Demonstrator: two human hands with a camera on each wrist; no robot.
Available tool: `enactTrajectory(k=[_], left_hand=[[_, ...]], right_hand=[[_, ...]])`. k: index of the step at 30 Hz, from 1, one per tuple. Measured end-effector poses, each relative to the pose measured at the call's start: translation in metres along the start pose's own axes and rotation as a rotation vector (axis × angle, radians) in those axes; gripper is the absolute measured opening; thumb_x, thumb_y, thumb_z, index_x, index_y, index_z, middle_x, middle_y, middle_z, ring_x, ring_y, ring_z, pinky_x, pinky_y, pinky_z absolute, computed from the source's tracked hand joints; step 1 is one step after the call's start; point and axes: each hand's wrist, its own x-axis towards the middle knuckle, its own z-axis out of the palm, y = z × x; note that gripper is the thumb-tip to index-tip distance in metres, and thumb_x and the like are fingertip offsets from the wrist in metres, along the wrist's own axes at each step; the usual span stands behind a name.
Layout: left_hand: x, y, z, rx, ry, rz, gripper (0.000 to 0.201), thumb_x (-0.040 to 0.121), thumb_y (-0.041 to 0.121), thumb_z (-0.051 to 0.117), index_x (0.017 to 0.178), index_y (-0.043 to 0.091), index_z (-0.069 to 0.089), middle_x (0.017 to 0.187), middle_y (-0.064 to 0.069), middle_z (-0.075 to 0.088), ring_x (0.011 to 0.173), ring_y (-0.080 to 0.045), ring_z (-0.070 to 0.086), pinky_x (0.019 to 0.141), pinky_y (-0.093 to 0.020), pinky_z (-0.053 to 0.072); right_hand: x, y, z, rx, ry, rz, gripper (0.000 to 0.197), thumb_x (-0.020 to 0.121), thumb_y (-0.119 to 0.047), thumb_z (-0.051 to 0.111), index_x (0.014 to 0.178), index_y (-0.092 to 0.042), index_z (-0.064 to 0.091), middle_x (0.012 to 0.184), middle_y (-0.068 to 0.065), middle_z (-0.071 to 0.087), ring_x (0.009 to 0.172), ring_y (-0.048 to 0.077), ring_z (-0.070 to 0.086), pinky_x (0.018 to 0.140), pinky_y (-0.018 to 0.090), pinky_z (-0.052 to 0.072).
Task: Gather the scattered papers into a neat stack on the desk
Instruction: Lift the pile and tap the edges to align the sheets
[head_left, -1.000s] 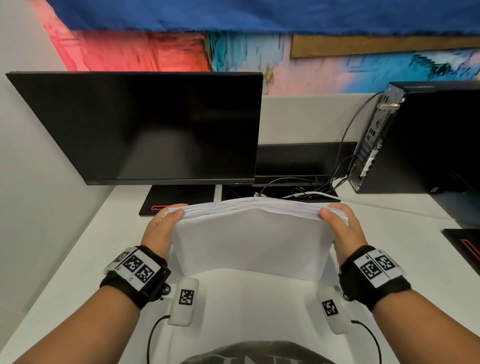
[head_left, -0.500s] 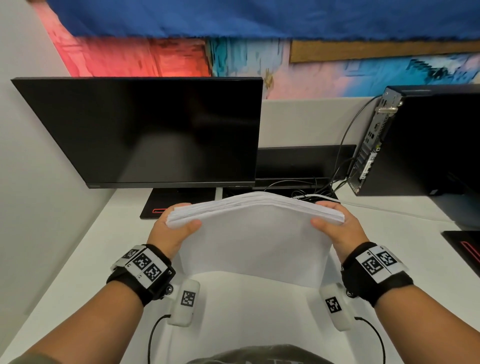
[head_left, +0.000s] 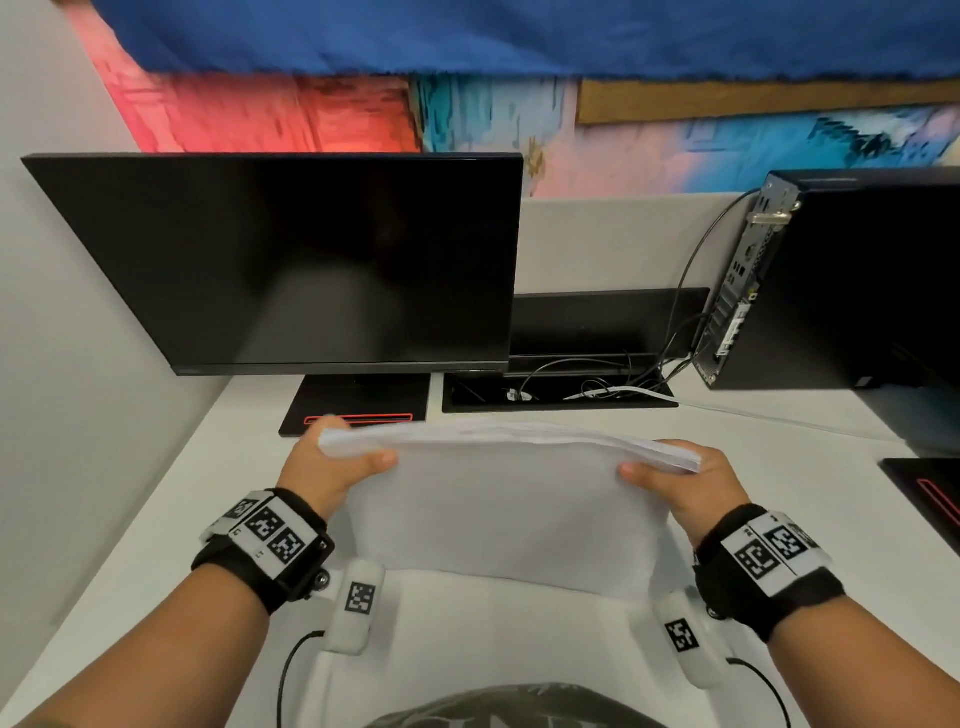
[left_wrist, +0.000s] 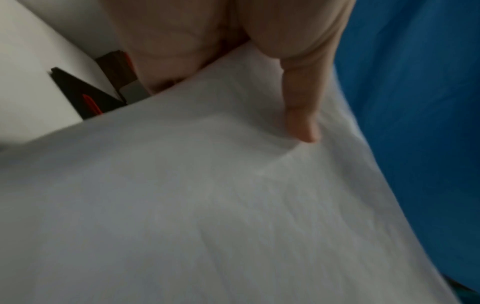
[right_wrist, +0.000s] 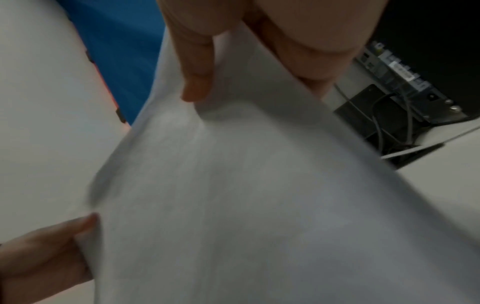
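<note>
A thick stack of white papers (head_left: 506, 499) stands on its lower edge on the white desk (head_left: 810, 467), leaning back toward me, its top edge fanned slightly. My left hand (head_left: 332, 470) grips the upper left corner, thumb on the near face. My right hand (head_left: 675, 480) grips the upper right corner the same way. In the left wrist view the thumb (left_wrist: 301, 115) presses on the sheet (left_wrist: 207, 205). In the right wrist view my thumb (right_wrist: 197, 70) lies on the paper (right_wrist: 246, 205), and my left hand (right_wrist: 44, 255) shows at its far edge.
A black monitor (head_left: 291, 260) stands behind the stack, its base (head_left: 358, 400) just beyond my left hand. A cable tray with wires (head_left: 561, 389) lies behind the papers. A black computer case (head_left: 852, 280) stands at the right, and another dark base (head_left: 930, 493) sits at the right edge.
The stack has tipped further toward me and dropped a little. My thumbs have slid inward over its near face; both hands keep their grip.
</note>
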Motion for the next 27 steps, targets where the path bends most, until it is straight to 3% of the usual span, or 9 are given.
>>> enactTrajectory(k=[2, 4, 9, 11, 13, 16, 20, 23, 27], left_hand=[[-0.001, 0.011, 0.0, 0.252, 0.331, 0.014, 0.074, 0.046, 0.031, 0.089, 0.107, 0.016, 0.05, 0.12, -0.014, 0.048, 0.109, -0.029, 0.049, 0.095, -0.041, 0.042], [-0.007, 0.031, 0.0, 0.438, 0.442, 0.227, 0.093, 0.045, 0.037, 0.089, 0.122, 0.013, 0.043, 0.134, -0.014, 0.037, 0.126, -0.03, 0.035, 0.108, -0.041, 0.028], [-0.033, 0.083, 0.026, 0.937, -0.024, 0.762, 0.099, 0.058, 0.063, 0.07, 0.139, 0.022, 0.03, 0.149, -0.003, 0.028, 0.142, -0.024, 0.018, 0.115, -0.044, 0.005], [-0.035, 0.094, 0.034, 1.005, -0.163, 0.821, 0.07, 0.076, 0.061, 0.049, 0.134, 0.023, 0.041, 0.138, -0.001, 0.049, 0.132, -0.021, 0.041, 0.113, -0.04, 0.02], [-0.035, 0.098, 0.032, 0.98, -0.225, 0.869, 0.048, 0.082, 0.053, 0.033, 0.11, 0.025, 0.061, 0.099, 0.003, 0.07, 0.091, -0.019, 0.066, 0.084, -0.034, 0.051], [-0.038, 0.09, 0.03, 0.895, -0.226, 0.959, 0.032, 0.084, 0.043, 0.039, 0.085, 0.025, 0.067, 0.067, 0.008, 0.065, 0.057, -0.014, 0.062, 0.053, -0.019, 0.041], [-0.036, 0.08, 0.015, 0.586, -0.124, 0.846, 0.021, 0.081, 0.044, 0.046, 0.072, 0.034, 0.061, 0.054, 0.018, 0.053, 0.053, 0.002, 0.05, 0.053, -0.013, 0.038], [-0.033, 0.07, 0.007, 0.396, -0.051, 0.707, 0.024, 0.077, 0.047, 0.05, 0.056, 0.037, 0.052, 0.052, 0.016, 0.051, 0.054, -0.004, 0.049, 0.049, -0.01, 0.035], [-0.031, 0.054, 0.014, 0.19, -0.027, 0.5, 0.02, 0.075, 0.034, 0.062, 0.057, 0.026, 0.059, 0.048, 0.013, 0.05, 0.047, 0.0, 0.047, 0.047, -0.009, 0.036]], right_hand=[[-0.001, -0.005, 0.004, 0.01, 0.026, -0.038, 0.018, 0.07, 0.005, 0.073, 0.075, -0.012, 0.068, 0.058, -0.005, 0.071, 0.06, 0.015, 0.067, 0.053, 0.017, 0.054], [-0.003, -0.015, 0.012, -0.053, 0.029, -0.11, 0.024, 0.07, 0.006, 0.073, 0.069, -0.018, 0.068, 0.054, -0.012, 0.069, 0.053, 0.001, 0.064, 0.054, 0.012, 0.052], [-0.009, -0.043, 0.033, -0.233, -0.068, -0.361, 0.042, 0.07, 0.0, 0.075, 0.058, -0.04, 0.072, 0.063, -0.024, 0.068, 0.062, -0.005, 0.062, 0.061, 0.006, 0.047], [-0.013, -0.053, 0.039, -0.261, -0.106, -0.443, 0.043, 0.07, -0.001, 0.075, 0.06, -0.043, 0.071, 0.066, -0.02, 0.069, 0.064, 0.0, 0.062, 0.061, 0.009, 0.046], [-0.019, -0.063, 0.043, -0.283, -0.115, -0.513, 0.035, 0.069, -0.003, 0.077, 0.061, -0.037, 0.072, 0.07, -0.013, 0.07, 0.065, 0.005, 0.062, 0.061, 0.013, 0.048], [-0.022, -0.076, 0.041, -0.319, -0.161, -0.539, 0.033, 0.069, -0.003, 0.077, 0.061, -0.035, 0.071, 0.064, -0.022, 0.069, 0.067, 0.0, 0.062, 0.061, 0.007, 0.046], [-0.007, -0.083, 0.012, -0.515, -0.181, -0.386, 0.012, 0.067, -0.012, 0.08, 0.065, -0.018, 0.07, 0.057, -0.009, 0.067, 0.056, 0.006, 0.059, 0.051, 0.017, 0.047], [0.008, -0.068, -0.013, -0.384, -0.149, -0.164, 0.016, 0.063, -0.013, 0.081, 0.062, -0.017, 0.065, 0.051, -0.008, 0.064, 0.053, 0.011, 0.058, 0.042, 0.012, 0.043], [0.011, -0.043, -0.005, 0.169, -0.113, -0.031, 0.071, 0.022, -0.036, 0.092, 0.082, -0.009, 0.065, 0.069, 0.001, 0.074, 0.064, 0.017, 0.07, 0.054, 0.022, 0.055]])
